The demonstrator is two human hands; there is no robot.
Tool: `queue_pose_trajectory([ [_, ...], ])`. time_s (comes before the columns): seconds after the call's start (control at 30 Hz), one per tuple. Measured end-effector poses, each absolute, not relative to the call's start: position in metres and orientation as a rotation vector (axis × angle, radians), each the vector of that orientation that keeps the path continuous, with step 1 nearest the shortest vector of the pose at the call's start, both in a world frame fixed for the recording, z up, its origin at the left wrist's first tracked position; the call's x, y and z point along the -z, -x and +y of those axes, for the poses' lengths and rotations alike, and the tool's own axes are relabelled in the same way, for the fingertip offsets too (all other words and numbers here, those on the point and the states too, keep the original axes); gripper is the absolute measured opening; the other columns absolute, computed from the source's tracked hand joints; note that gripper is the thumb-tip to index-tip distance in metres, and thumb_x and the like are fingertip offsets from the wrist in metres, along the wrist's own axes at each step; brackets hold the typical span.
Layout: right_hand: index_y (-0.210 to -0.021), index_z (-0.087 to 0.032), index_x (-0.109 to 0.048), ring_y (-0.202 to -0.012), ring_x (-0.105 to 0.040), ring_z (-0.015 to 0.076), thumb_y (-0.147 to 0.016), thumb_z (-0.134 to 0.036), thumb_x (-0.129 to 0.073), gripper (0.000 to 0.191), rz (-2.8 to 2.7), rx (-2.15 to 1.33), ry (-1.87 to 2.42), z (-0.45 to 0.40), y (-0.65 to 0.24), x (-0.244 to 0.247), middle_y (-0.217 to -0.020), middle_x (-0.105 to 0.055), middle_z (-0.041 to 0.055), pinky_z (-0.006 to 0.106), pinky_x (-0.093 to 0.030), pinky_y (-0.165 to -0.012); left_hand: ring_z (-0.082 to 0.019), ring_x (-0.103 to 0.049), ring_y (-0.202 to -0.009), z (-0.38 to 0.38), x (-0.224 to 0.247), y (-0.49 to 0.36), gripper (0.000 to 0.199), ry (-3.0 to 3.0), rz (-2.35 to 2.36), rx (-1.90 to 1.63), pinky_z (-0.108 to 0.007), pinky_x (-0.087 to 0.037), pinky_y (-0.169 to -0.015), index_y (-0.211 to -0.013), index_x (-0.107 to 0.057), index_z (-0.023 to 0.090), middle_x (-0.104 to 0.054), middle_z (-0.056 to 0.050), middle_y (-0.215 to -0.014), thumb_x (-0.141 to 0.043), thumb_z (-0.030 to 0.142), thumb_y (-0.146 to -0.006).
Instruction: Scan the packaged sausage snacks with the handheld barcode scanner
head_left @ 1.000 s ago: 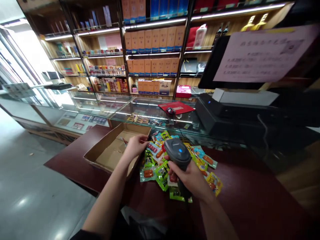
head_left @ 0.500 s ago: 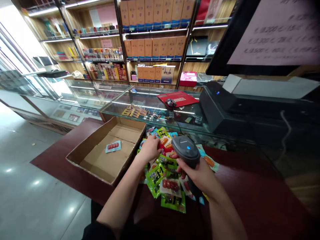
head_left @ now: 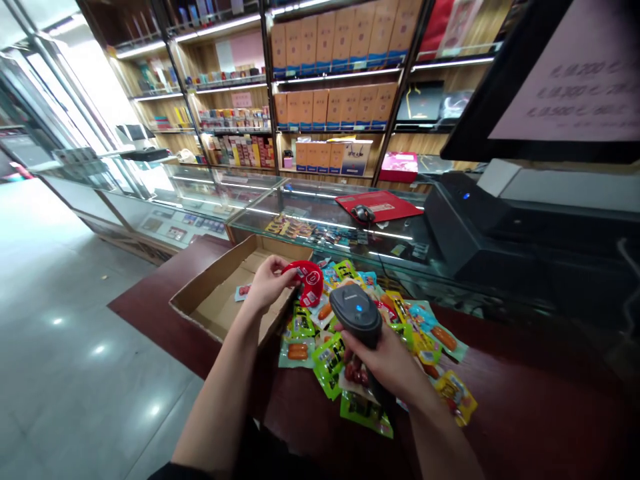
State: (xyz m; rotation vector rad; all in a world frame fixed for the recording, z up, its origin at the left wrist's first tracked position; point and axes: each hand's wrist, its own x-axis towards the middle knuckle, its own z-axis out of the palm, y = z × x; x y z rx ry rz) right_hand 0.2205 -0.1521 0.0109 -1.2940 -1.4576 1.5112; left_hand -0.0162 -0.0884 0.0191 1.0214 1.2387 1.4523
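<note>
My left hand (head_left: 273,283) pinches the edge of a red curved snack packet (head_left: 311,285) with white print, holding it up between the box and the pile. My right hand (head_left: 383,350) is wrapped round the handle of a dark grey barcode scanner (head_left: 356,312), a blue light lit on its top. Under and around the scanner lies a heap of small snack packets: green ones (head_left: 327,363), clear ones with sausages (head_left: 297,351) and yellow ones (head_left: 456,397). A cardboard box (head_left: 200,313) stands left of the heap, with a clear packet (head_left: 243,292) inside, partly hidden by my left hand.
The dark red tabletop (head_left: 520,400) carries box and packets. Behind it runs a glass display counter (head_left: 320,250) with a red mat (head_left: 395,208) and a computer mouse (head_left: 363,213). A black monitor (head_left: 470,133) stands at the right. Shelves of orange boxes (head_left: 343,107) line the wall.
My left hand has lifted the red packet out of the heap and moved left with it, towards the box. The scanner in my right hand has shifted slightly left. The view has turned left.
</note>
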Motion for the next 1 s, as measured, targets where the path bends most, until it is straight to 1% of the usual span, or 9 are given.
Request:
queue_pose_trajectory([
  [0.1, -0.093, -0.019, -0.065, -0.040, -0.059, 0.0169, -0.072, -0.050, -0.072, 0.038, -1.477, -1.519, 1.214, -0.145, -0.207, -0.017, -0.065, -0.068, 0.0026, 0.027, -0.045, -0.034, -0.017, -0.069, -0.077, -0.096, -0.029, 0.025, 0.038, -0.884, 1.102, -1.514, -0.038, -0.057, -0.083, -0.093, -0.063, 0.012, -0.071, -0.007, -0.091, -0.081, 0.026, -0.063],
  [0.23, -0.088, -0.017, -0.064, -0.057, -0.069, 0.0214, -0.065, -0.049, -0.079, 0.042, -1.307, -1.474, 1.086, -0.133, -0.191, -0.023, -0.083, -0.072, 0.0072, 0.034, -0.058, -0.055, -0.020, -0.069, -0.086, -0.112, -0.028, 0.017, 0.029, -0.693, 0.931, -1.515, -0.038, -0.055, -0.091, -0.091, -0.068, 0.010, -0.072, -0.010, -0.093, -0.079, 0.020, -0.066],
  [0.3, -0.090, -0.017, -0.064, -0.065, -0.072, 0.0242, -0.063, -0.048, -0.082, 0.044, -1.230, -1.489, 1.008, -0.130, -0.187, -0.025, -0.088, -0.072, 0.0066, 0.037, -0.060, -0.065, -0.018, -0.070, -0.083, -0.121, -0.025, 0.010, 0.027, -0.620, 0.901, -1.484, -0.033, -0.057, -0.086, -0.088, -0.068, 0.010, -0.073, -0.009, -0.090, -0.080, 0.018, -0.065],
  [0.4, -0.094, -0.018, -0.066, -0.069, -0.073, 0.0259, -0.066, -0.047, -0.081, 0.043, -1.258, -1.475, 0.936, -0.130, -0.188, -0.029, -0.093, -0.073, 0.0070, 0.040, -0.059, -0.073, -0.012, -0.067, -0.067, -0.132, -0.024, 0.008, 0.029, -0.649, 0.931, -1.380, -0.024, -0.057, -0.070, -0.081, -0.065, 0.011, -0.070, -0.006, -0.079, -0.085, 0.023, -0.064],
  [0.5, -0.086, -0.017, -0.069, -0.071, -0.073, 0.0269, -0.069, -0.047, -0.079, 0.036, -1.347, -1.410, 0.950, -0.128, -0.192, -0.034, -0.085, -0.074, 0.0077, 0.039, -0.058, -0.075, -0.008, -0.061, -0.057, -0.132, -0.032, 0.018, 0.036, -0.804, 0.980, -1.216, -0.019, -0.052, -0.058, -0.072, -0.060, 0.012, -0.066, -0.001, -0.069, -0.088, 0.032, -0.061],
  [0.57, -0.085, -0.017, -0.067, -0.072, -0.073, 0.0271, -0.070, -0.045, -0.079, 0.034, -1.375, -1.384, 0.957, -0.125, -0.193, -0.038, -0.083, -0.074, 0.0073, 0.038, -0.057, -0.074, -0.008, -0.062, -0.059, -0.124, -0.041, 0.029, 0.038, -0.905, 1.018, -1.089, -0.018, -0.051, -0.057, -0.074, -0.061, 0.012, -0.066, -0.001, -0.070, -0.089, 0.032, -0.058],
  [0.67, -0.093, -0.018, -0.066, -0.076, -0.073, 0.0277, -0.069, -0.044, -0.078, 0.037, -1.405, -1.366, 0.936, -0.120, -0.191, -0.043, -0.092, -0.074, 0.0082, 0.039, -0.057, -0.075, -0.010, -0.065, -0.064, -0.106, -0.054, 0.045, 0.039, -1.017, 1.076, -0.936, -0.021, -0.053, -0.061, -0.081, -0.064, 0.012, -0.070, -0.004, -0.076, -0.090, 0.027, -0.056],
  [0.9, -0.098, -0.015, -0.066, -0.103, -0.066, 0.0302, -0.069, -0.041, -0.073, 0.039, -1.488, -0.990, 1.053, -0.138, -0.185, -0.028, -0.107, -0.073, 0.0134, 0.046, -0.049, -0.096, -0.012, -0.068, -0.065, -0.086, -0.060, 0.059, 0.036, -0.985, 1.183, -0.976, -0.024, -0.056, -0.065, -0.079, -0.068, 0.009, -0.071, -0.006, -0.076, -0.091, 0.022, -0.055],
  [1.0, -0.100, -0.016, -0.063, -0.097, -0.068, 0.0274, -0.070, -0.040, -0.073, 0.040, -1.431, -1.084, 1.033, -0.160, -0.180, -0.016, -0.108, -0.072, 0.0137, 0.040, -0.054, -0.086, -0.014, -0.069, -0.068, -0.086, -0.058, 0.057, 0.037, -0.984, 1.160, -0.972, -0.025, -0.057, -0.067, -0.084, -0.071, 0.009, -0.072, -0.007, -0.078, -0.090, 0.022, -0.056],
])
